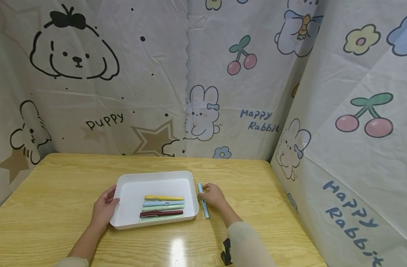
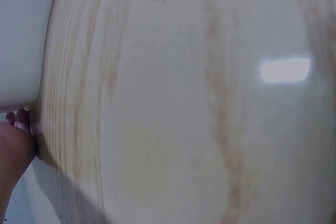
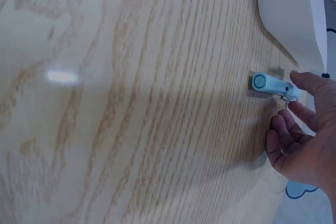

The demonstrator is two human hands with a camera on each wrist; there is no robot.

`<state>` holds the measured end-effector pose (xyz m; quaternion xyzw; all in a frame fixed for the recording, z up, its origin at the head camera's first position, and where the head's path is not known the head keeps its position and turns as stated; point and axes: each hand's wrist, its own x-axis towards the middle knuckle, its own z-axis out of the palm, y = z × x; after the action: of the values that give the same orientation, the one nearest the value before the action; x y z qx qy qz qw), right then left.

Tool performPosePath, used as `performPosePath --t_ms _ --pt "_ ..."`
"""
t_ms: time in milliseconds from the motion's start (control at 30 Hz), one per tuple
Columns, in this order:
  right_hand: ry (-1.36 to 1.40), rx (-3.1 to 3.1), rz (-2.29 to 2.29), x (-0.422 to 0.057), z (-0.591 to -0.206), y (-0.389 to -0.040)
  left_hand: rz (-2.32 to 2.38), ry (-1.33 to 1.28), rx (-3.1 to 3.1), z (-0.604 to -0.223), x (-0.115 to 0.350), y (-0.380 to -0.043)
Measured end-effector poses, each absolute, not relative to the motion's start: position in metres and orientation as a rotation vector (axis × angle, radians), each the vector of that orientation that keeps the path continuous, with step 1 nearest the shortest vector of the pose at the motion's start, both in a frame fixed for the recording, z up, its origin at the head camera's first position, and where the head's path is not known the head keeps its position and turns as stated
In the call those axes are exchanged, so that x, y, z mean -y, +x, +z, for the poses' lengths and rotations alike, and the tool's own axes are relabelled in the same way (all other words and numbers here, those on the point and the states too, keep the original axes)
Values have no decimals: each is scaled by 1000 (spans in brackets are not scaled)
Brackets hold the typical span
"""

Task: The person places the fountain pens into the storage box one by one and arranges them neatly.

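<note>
A white rectangular tray (image 1: pixel 133 189) lies on the table, with several capped pens side by side in its right half. Among them are a yellow pen (image 1: pixel 165 198), a light blue pen (image 1: pixel 161 203) and a dark red pen (image 1: pixel 161 214). My left hand (image 1: pixel 104 207) holds the tray's left side, thumb at the rim and fingers along the outer wall. Just beyond the tray's right side, my right hand (image 1: pixel 214 195) pinches another light blue pen (image 1: pixel 206 211) between thumb and forefinger. In the right wrist view this blue pen (image 3: pixel 268 83) is close to the tabletop; contact is unclear.
The wood-grain table (image 1: pixel 73 170) carries the tray and pens. A printed cloth (image 1: pixel 150 92) hangs behind it, and another printed sheet (image 1: pixel 357 155) rises along its right edge. A black strap piece (image 1: pixel 226 252) shows at the right sleeve.
</note>
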<state>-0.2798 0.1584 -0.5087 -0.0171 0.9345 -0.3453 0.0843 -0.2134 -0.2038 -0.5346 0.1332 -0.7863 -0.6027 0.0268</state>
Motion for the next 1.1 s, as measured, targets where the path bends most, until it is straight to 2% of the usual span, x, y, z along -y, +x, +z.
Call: performPosePath --t_ms 1100 --pt "-66 -2875 -928 -157 -505 -279 -1838 418 2479 -533 204 -213"
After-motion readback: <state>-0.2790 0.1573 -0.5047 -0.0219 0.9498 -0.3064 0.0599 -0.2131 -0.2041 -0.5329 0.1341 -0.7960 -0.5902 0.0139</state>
